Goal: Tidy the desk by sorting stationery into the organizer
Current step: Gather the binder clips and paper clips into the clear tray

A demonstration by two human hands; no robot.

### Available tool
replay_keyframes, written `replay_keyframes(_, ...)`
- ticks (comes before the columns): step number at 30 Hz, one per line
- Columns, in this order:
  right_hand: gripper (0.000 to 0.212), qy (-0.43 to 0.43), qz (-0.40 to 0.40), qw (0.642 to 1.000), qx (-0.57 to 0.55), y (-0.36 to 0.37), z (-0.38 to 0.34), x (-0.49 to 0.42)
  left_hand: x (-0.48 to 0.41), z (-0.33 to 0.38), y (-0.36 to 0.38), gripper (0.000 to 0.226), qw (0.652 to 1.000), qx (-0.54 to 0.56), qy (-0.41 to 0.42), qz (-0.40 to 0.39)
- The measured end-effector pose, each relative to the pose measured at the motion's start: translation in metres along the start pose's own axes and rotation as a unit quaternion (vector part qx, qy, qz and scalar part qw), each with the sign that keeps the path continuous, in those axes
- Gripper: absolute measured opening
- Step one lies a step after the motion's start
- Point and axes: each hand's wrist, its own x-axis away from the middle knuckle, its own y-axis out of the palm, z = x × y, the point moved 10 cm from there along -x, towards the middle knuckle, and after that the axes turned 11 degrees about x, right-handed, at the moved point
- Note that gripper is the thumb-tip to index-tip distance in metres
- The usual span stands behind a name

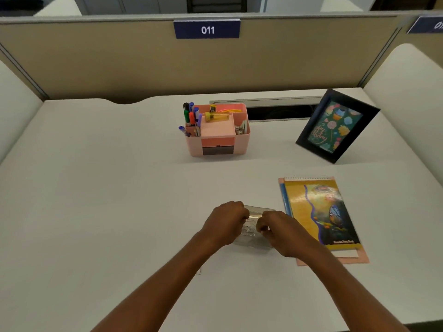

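A pink desk organizer (242,142) stands at the middle back of the white desk, with several markers (189,115) upright in its left slots, a yellow stapler (217,116) lying on top and metal clips on its right side. Near the front, my left hand (226,221) and my right hand (279,230) meet over a small clear plastic packet (251,232) that holds thin metal pieces. Both hands pinch the packet's upper edge; most of the packet is hidden by my fingers.
A spiral notebook (321,214) with a yellow cover lies on a pink sheet just right of my right hand. A black picture frame (335,125) leans at the back right beside a cable slot (275,111). Beige partition walls close the desk off.
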Motion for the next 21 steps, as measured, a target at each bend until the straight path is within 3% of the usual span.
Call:
replay_keyframes(3,0.018,0.001,0.006,1.000,-0.009,0.001,0.001,0.004,-0.001,-0.001,0.000,0.023,1.000,-0.003,0.009,0.002)
replay_keyframes(6,0.019,0.003,0.006,1.000,-0.012,0.001,0.002,0.005,0.014,-0.014,-0.020,0.020,0.997,0.059,-0.007,0.055)
replay_keyframes(10,0.016,0.002,0.015,1.000,-0.011,-0.002,0.003,0.002,0.067,-0.056,-0.052,0.004,0.973,0.085,-0.117,0.178)
replay_keyframes(13,0.014,-0.002,0.018,1.000,-0.008,-0.007,0.000,-0.003,0.116,-0.075,-0.033,0.025,0.963,0.021,-0.239,0.127)
replay_keyframes(15,0.015,-0.010,0.014,1.000,-0.002,-0.009,-0.004,-0.008,0.139,-0.073,-0.015,0.037,0.958,-0.019,-0.274,0.078)
replay_keyframes(21,0.013,-0.019,0.027,0.999,0.010,-0.018,-0.011,-0.020,0.153,-0.069,0.020,0.023,0.953,-0.062,-0.296,0.021)
